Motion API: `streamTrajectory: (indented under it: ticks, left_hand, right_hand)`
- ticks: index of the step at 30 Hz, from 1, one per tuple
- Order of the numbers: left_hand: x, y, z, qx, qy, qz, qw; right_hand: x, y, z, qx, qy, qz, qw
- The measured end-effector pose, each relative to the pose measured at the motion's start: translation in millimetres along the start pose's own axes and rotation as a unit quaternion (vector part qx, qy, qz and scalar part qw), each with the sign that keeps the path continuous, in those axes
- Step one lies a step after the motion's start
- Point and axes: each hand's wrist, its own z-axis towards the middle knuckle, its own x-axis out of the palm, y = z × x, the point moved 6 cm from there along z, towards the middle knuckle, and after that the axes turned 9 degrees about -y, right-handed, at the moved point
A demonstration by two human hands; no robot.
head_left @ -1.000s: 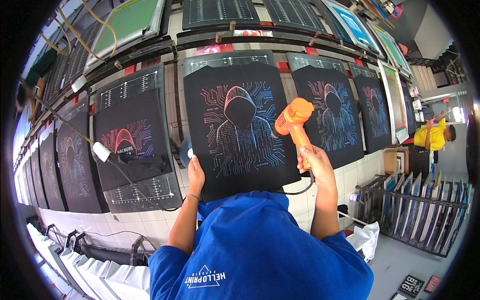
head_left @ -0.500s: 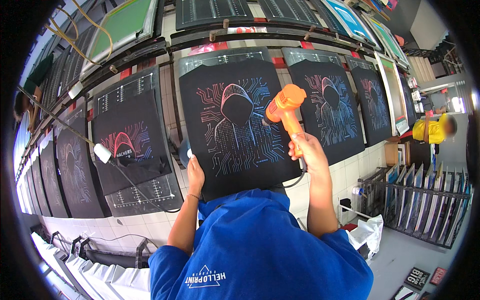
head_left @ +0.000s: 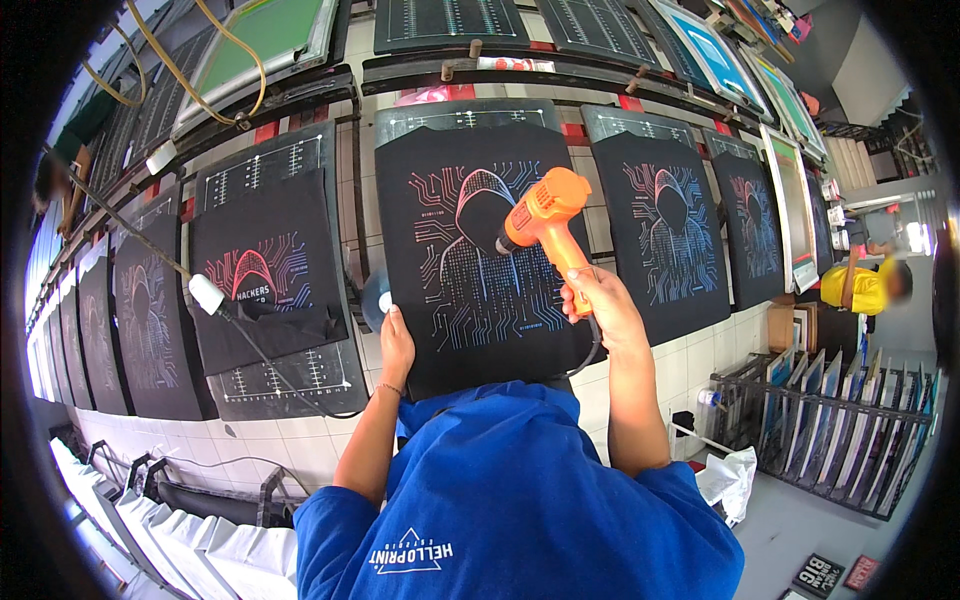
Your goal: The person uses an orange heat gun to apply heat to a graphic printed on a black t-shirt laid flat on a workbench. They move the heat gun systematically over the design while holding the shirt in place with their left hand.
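Observation:
My right hand is wrapped round the handle of an orange heat gun. Its dark nozzle points left and down at the printed figure on a black T-shirt, and a gap or contact there cannot be judged. The shirt lies flat over a dark board with white markings and bears a hooded figure amid red and blue circuit lines. At the shirt's left edge, my left hand has its fingers closed at a round dark disc with a pale centre, partly hidden by the shirt and fingers.
More printed black shirts lie on boards to the left and right. A cable with a white connector crosses the left side. Framed screens rest along the far rail. A rack and a person in yellow are at right.
The heat gun and my right hand have moved left across the print, so the nozzle is nearer the figure's middle. The whole view has shifted slightly. My left hand stays by the disc.

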Motion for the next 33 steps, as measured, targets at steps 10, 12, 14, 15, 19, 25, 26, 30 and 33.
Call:
streamTrajectory:
  ticks: [10,12,14,15,19,25,26,30,33]
  left_hand:
    - [-1,-1,1,0.004,-0.018,0.025,1.000]
    - [-1,-3,1,0.003,-0.012,0.028,1.000]
    - [-1,-8,0,0.008,-0.016,0.031,0.999]
    - [-1,-6,0,0.003,-0.015,0.027,1.000]
    - [-1,-2,0,-0.004,-0.013,0.016,1.000]
    - [0,-2,0,-0.008,-0.006,0.007,1.000]
    - [0,-6,0,-0.007,-0.005,0.004,1.000]
    - [-1,-4,-1,-0.009,-0.021,0.015,1.000]
    - [0,11,4,-0.003,-0.022,0.020,1.000]
  right_hand:
    - [-18,-6,-18,0.031,-0.016,-0.016,0.999]
    - [-20,-11,-27,0.008,-0.046,-0.042,0.998]
    - [-22,-16,-33,0.014,-0.048,-0.041,0.998]
    - [-25,-17,-35,0.017,-0.049,-0.041,0.998]
    - [-40,-21,-41,0.030,-0.057,-0.036,0.997]
    - [-21,-22,-50,0.049,-0.012,-0.042,0.998]
    - [-19,-22,-49,0.051,-0.007,-0.035,0.998]
    - [3,-24,-42,0.026,0.004,-0.035,0.999]
    - [13,-17,-42,0.039,0.045,-0.049,0.997]
